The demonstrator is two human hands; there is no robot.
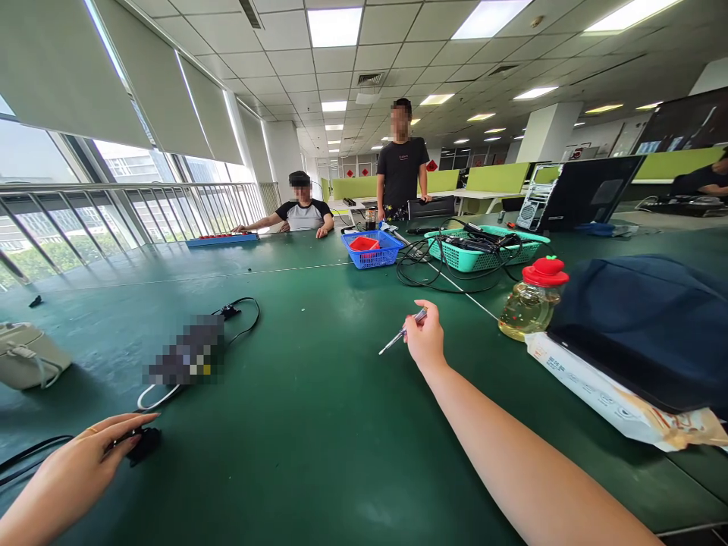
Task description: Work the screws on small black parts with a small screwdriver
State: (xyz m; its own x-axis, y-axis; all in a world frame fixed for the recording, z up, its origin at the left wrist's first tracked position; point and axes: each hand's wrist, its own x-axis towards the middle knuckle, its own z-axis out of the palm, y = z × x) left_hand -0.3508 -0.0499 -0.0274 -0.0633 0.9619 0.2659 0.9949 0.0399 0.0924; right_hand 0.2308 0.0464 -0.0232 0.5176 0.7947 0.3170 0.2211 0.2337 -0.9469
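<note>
Low on the left, my left hand [85,462] has its thumb and fingers closed around a black plug-like piece [145,446]; a black cable [34,449] runs in from the left beside it. Just beyond lies a dark device [187,350], blurred out, with a white loop of cord [156,398] at its near end and a black lead [250,311] at its far end. My right hand [425,339] is above the table near the middle, pinching a slim silver screwdriver [395,341] whose tip points down and left.
The green table [318,455] carries a blue basket [372,254], a teal basket [472,254] heaped with cables, and a red-lidded jar [531,303]. On the right are a phone [614,368], a white packet [603,394] and a dark bag [654,326]. Two people [401,171] are across the table.
</note>
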